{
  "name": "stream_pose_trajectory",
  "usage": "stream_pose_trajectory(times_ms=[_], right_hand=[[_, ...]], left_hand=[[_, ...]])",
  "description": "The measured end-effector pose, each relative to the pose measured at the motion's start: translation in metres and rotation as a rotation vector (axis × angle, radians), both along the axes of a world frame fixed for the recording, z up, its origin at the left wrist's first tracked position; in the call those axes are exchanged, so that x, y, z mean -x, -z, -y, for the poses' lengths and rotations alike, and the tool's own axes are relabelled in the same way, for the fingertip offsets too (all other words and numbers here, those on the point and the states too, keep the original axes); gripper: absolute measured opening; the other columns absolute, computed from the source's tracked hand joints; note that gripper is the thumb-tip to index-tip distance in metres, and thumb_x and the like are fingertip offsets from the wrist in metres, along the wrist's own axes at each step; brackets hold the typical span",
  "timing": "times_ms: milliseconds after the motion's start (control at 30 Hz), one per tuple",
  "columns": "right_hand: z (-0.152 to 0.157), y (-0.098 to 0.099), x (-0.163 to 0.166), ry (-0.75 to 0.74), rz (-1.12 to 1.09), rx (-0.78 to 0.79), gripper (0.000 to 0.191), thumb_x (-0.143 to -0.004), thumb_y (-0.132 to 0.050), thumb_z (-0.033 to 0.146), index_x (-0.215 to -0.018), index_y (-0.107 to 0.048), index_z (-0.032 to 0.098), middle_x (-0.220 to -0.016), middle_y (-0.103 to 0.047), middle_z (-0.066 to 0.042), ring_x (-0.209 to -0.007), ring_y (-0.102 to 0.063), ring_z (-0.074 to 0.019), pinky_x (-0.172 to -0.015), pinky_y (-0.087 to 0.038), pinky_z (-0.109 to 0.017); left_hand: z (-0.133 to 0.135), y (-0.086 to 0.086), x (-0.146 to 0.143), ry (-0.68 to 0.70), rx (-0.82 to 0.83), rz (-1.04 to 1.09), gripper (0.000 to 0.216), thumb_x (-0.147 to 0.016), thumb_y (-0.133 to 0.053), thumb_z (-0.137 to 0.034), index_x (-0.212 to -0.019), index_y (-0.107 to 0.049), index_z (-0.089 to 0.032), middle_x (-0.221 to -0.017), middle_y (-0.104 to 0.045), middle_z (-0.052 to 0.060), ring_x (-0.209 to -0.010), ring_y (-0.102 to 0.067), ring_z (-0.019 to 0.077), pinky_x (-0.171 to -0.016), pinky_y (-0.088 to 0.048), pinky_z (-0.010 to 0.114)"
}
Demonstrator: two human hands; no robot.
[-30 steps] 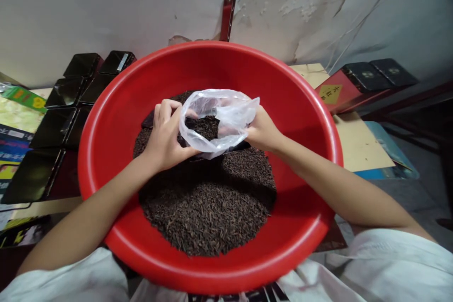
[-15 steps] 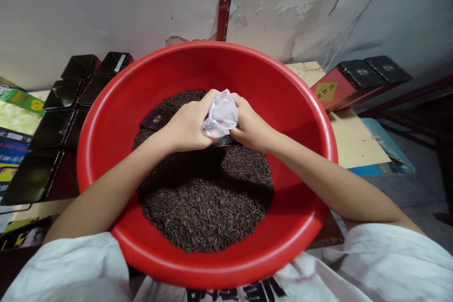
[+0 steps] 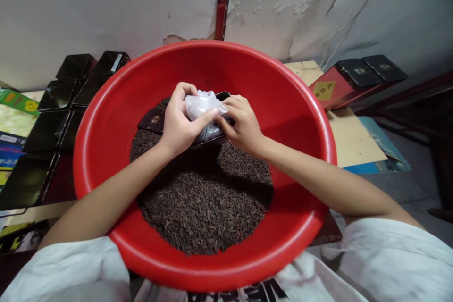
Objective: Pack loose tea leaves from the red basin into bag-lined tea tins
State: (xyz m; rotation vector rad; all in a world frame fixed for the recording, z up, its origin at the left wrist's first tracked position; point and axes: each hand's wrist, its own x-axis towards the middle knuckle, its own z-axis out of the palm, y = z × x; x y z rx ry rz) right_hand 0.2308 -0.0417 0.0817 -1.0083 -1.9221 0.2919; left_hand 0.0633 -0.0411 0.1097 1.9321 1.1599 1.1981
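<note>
over the far half of the red basin (image 3: 106, 118), both hands meet on a clear bag (image 3: 202, 104). left hand (image 3: 179, 125) curls around the bag's left side, thumb and fingers pinching the bunched plastic. right hand (image 3: 242, 125) closes on its right side, fingertips (image 3: 223, 104) pressing the crumpled top. bag top is gathered into a small white wad between the two hands. under the bag sits a dark tin (image 3: 212, 133), tilted, its rim showing just behind the right fingers; cannot tell which hand carries its weight. bag seems tucked into the tin, contents hidden. a second dark tin (image 3: 153, 120) lies on the tea just left of the left hand, apart from it.

basin holds a heap of dark loose tea (image 3: 205, 203), piled in the middle and spreading toward the near side. both forearms cross the near rim. white sleeves (image 3: 389, 259) show at the bottom corners.

left of the basin stand rows of black tins (image 3: 53, 122), packed touching each other. a green box (image 3: 17, 100) lies at the far left edge. right of the basin a red box (image 3: 327, 87) holds two more black tins (image 3: 371, 68), resting on a tan board (image 3: 354, 139). behind, a wall with peeling plaster (image 3: 290, 4) and a red handle (image 3: 221, 14) upright against it.
</note>
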Motion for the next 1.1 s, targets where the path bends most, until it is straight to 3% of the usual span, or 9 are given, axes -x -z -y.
stream_pose_trajectory(times_ms=[100,167,333,400,567,700,833,967,1100], right_hand=[[-0.004,-0.001,-0.005,-0.006,-0.079,0.131,0.016,-0.083,-0.049,0.025,-0.070,-0.058,0.021,-0.075,-0.064,-0.003,-0.076,-0.055,-0.0179,-0.083,-0.045,-0.040],[-0.006,-0.003,-0.009,0.004,-0.209,0.236,0.012,-0.080,-0.053,0.024,-0.071,-0.059,0.020,-0.076,-0.066,-0.003,-0.077,-0.057,-0.0169,-0.081,-0.047,-0.037],[-0.006,-0.005,-0.008,-0.023,-0.446,0.348,0.017,-0.073,-0.067,0.036,-0.076,-0.064,0.019,-0.078,-0.068,-0.001,-0.077,-0.061,-0.0159,-0.076,-0.050,-0.033],[-0.001,-0.004,-0.005,-0.027,-0.477,0.352,0.016,-0.071,-0.068,0.034,-0.077,-0.065,0.019,-0.079,-0.069,-0.001,-0.078,-0.062,-0.0163,-0.076,-0.050,-0.033],[0.009,-0.009,-0.003,-0.013,-0.273,0.236,0.007,-0.074,-0.064,0.026,-0.068,-0.068,0.024,-0.074,-0.070,0.003,-0.075,-0.063,-0.0155,-0.101,-0.038,-0.046],[0.006,-0.018,-0.015,-0.244,-0.168,0.289,0.021,-0.081,-0.060,0.041,-0.071,-0.070,0.025,-0.076,-0.070,0.003,-0.074,-0.063,-0.0148,-0.107,-0.031,-0.047],[0.004,-0.022,-0.022,-0.432,-0.157,0.280,0.035,-0.084,-0.055,0.054,-0.092,-0.069,0.024,-0.093,-0.071,-0.001,-0.088,-0.063,-0.0178,-0.107,-0.032,-0.047],[0.009,-0.019,-0.013,-0.244,-0.196,0.262,0.024,-0.083,-0.058,0.039,-0.099,-0.061,0.021,-0.100,-0.066,-0.004,-0.087,-0.061,-0.0155,-0.086,-0.047,-0.035],[0.010,-0.014,-0.008,-0.105,-0.204,0.312,0.014,-0.080,-0.059,0.029,-0.090,-0.054,0.021,-0.081,-0.058,0.002,-0.068,-0.055,-0.0100,-0.067,-0.046,-0.027]], left_hand=[[-0.007,-0.004,0.008,0.269,0.090,-0.007,0.060,-0.076,-0.068,-0.049,-0.123,-0.042,-0.023,-0.088,-0.064,0.002,-0.084,-0.066,0.0196,-0.075,-0.055,0.033],[-0.016,-0.003,0.012,0.329,0.115,-0.022,0.057,-0.074,-0.069,-0.049,-0.119,-0.047,-0.022,-0.091,-0.065,0.004,-0.088,-0.067,0.0207,-0.077,-0.056,0.034],[-0.030,0.007,0.014,0.186,0.037,-0.060,0.059,-0.069,-0.077,-0.041,-0.119,-0.051,-0.022,-0.102,-0.062,0.006,-0.087,-0.065,0.0198,-0.078,-0.055,0.034],[-0.030,0.005,0.014,0.198,0.052,-0.096,0.057,-0.070,-0.075,-0.040,-0.118,-0.053,-0.020,-0.102,-0.062,0.007,-0.087,-0.064,0.0203,-0.076,-0.054,0.034],[-0.019,-0.015,0.016,0.265,0.074,-0.274,0.034,-0.070,-0.072,-0.043,-0.087,-0.061,-0.015,-0.079,-0.063,0.002,-0.071,-0.058,0.0166,-0.065,-0.046,0.027],[-0.013,-0.019,0.015,0.268,0.041,-0.311,0.030,-0.071,-0.069,-0.043,-0.071,-0.057,-0.016,-0.064,-0.056,-0.001,-0.058,-0.048,0.0125,-0.055,-0.036,0.024],[-0.010,-0.014,0.012,0.195,-0.045,-0.305,0.039,-0.074,-0.066,-0.050,-0.061,-0.049,-0.017,-0.057,-0.050,-0.002,-0.053,-0.043,0.0111,-0.052,-0.032,0.024],[-0.003,-0.013,0.007,0.172,-0.078,-0.365,0.044,-0.078,-0.064,-0.052,-0.058,-0.043,-0.019,-0.052,-0.046,-0.004,-0.049,-0.039,0.0104,-0.049,-0.030,0.024],[0.005,-0.011,-0.001,0.127,-0.108,-0.316,0.039,-0.071,-0.074,-0.048,-0.088,-0.053,-0.020,-0.074,-0.060,-0.001,-0.058,-0.052,0.0121,-0.055,-0.039,0.023]])
